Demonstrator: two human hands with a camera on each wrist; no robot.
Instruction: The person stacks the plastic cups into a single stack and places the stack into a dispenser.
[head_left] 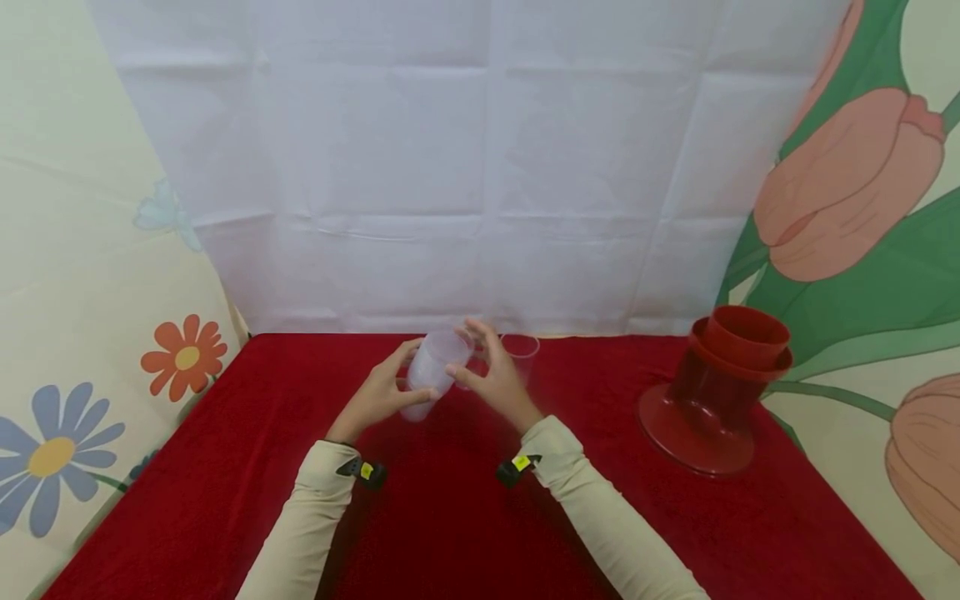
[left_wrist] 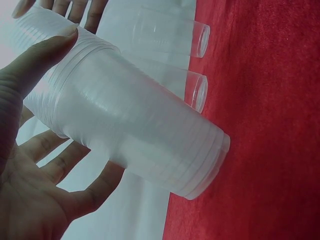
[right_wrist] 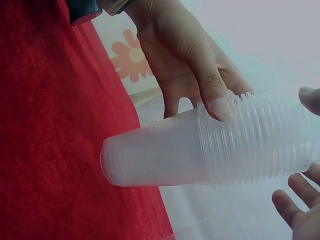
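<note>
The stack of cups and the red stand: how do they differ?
The stack of cups is whitish and translucent; the red stand is opaque red. The stack is held tilted in the left hand; the stand rests on the red cloth. The stack narrows toward its bottom; the stand flares into a wide round base. Both have round upper rims.

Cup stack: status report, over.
Left hand holds cup stack, tilted. Right hand spread at its mouth, contact unclear. Two cups standing beyond, apparently not blocking.

Cup stack (left_wrist: 142, 117) | clear plastic, nested | tilted, mouths up | rims held by left fingers (left_wrist: 100, 192) | above worktop (head_left: 435, 517)
</note>
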